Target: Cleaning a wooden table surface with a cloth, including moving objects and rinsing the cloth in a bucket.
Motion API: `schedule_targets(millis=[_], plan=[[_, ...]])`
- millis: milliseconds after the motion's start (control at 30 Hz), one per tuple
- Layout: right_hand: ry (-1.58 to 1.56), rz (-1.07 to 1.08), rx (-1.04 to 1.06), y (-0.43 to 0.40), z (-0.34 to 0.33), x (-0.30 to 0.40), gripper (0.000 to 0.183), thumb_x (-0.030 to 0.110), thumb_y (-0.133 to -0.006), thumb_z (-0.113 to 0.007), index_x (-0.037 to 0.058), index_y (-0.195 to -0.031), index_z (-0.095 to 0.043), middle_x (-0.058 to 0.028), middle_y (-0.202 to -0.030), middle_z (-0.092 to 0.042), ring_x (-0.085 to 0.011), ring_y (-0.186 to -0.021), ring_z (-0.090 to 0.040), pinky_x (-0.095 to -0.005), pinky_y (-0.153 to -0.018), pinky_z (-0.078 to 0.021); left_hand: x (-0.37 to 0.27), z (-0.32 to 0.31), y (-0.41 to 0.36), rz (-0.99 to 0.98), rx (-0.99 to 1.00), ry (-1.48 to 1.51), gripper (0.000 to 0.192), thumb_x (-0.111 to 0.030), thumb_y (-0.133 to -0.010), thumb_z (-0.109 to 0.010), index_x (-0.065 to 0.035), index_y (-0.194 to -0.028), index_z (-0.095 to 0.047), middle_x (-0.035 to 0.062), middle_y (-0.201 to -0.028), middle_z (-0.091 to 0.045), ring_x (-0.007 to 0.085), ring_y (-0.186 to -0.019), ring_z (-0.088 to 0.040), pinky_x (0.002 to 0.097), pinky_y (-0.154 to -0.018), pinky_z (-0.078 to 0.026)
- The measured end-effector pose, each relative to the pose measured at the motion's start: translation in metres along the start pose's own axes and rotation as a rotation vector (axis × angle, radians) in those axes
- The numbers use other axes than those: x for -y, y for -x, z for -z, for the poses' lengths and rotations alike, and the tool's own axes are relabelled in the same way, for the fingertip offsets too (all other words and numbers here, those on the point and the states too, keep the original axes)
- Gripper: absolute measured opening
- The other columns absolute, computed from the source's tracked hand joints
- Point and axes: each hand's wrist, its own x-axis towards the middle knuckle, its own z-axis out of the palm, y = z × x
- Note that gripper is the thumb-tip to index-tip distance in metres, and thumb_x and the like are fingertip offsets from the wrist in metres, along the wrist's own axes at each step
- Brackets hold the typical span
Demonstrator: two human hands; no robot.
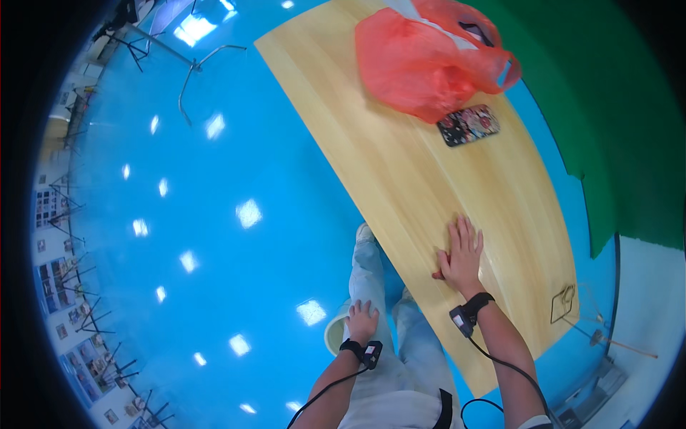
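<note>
My right hand (462, 260) lies palm down on a light wood-grain table (407, 177), fingers pointing up the board and thumb out to the side. A small dark red patch (438, 275) shows at the thumb; I cannot tell what it is. My left hand (363, 322) rests on my trouser leg, off the table, with its fingers spread and nothing in it. Each wrist wears a black strap with a small cabled box. Further up the table, a phone in a patterned case (469, 125) lies beside a full red plastic bag (412, 59).
Glossy blue floor (241, 161) stretches left of the table. A metal stand with splayed legs (195, 65) stands at upper left. Green cloth (605, 118) hangs along the right. A thin wire-framed object (563, 304) appears by the table's lower right corner. Tripods line the far left wall.
</note>
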Motion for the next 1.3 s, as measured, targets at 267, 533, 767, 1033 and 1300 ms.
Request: schedule_targets(millis=[267, 533, 767, 1033, 1300], plan=[[-0.005, 0.214, -0.062, -0.236, -0.012, 0.093, 0.063, 0.032, -0.082, -0.05, 0.0048, -0.138, -0.036, -0.0167, -0.145, -0.03, -0.0304, -0.137, -0.023, -0.0526, -0.11, -0.0128, 0.005, 0.063, -0.048, 0.005, 0.067, 0.007, 0.049, -0.042, -0.092, -0.041, -0.0248, -0.138, -0.035, 0.0167, -0.145, -0.028, 0.0382, -0.13, -0.032, 0.0592, -0.099, -0.03], [-0.054, 0.278, -0.215, -0.375, -0.035, 0.17, 0.059, 0.036, -0.086, -0.047, 0.0046, -0.136, -0.038, -0.0181, -0.143, -0.031, -0.0305, -0.136, -0.024, -0.0504, -0.11, -0.013, 0.027, 0.073, -0.079, 0.07, 0.231, 0.149, 0.05, -0.045, -0.093, -0.039, -0.0279, -0.14, -0.031, 0.0186, -0.146, -0.024, 0.0394, -0.13, -0.031, 0.0597, -0.096, -0.034], [-0.031, 0.311, -0.305, -0.391, -0.037, 0.18, 0.056, 0.035, -0.089, -0.047, 0.0097, -0.137, -0.037, -0.0142, -0.145, -0.031, -0.0309, -0.134, -0.027, -0.0506, -0.109, -0.0158, 0.075, 0.051, -0.09, -0.018, 0.127, 0.388, 0.048, -0.042, -0.093, -0.038, -0.0173, -0.134, -0.041, 0.0232, -0.138, -0.036, 0.0433, -0.123, -0.04, 0.0493, -0.101, -0.034], [-0.084, 0.18, -0.141, -0.222, -0.024, 0.103, 0.061, 0.031, -0.083, -0.05, 0.0045, -0.136, -0.037, -0.0157, -0.143, -0.033, -0.0299, -0.135, -0.027, -0.05, -0.109, -0.0167, 0.097, 0.121, -0.089, -0.054, 0.021, 0.315, 0.043, -0.031, -0.097, -0.032, 0.0002, -0.11, -0.059, 0.0246, -0.111, -0.056, 0.0407, -0.106, -0.05, 0.0443, -0.093, -0.04], [-0.096, 0.05, 0.051, -0.068, -0.006, 0.057, 0.059, 0.029, -0.082, -0.05, 0.009, -0.136, -0.038, -0.0129, -0.143, -0.033, -0.0277, -0.134, -0.028, -0.0496, -0.108, -0.0184, 0.086, 0.227, -0.105, -0.295, -0.314, 0.182, 0.038, -0.024, -0.096, -0.034, 0.0009, -0.098, -0.062, 0.0228, -0.102, -0.059, 0.0392, -0.095, -0.055, 0.0434, -0.084, -0.044]])
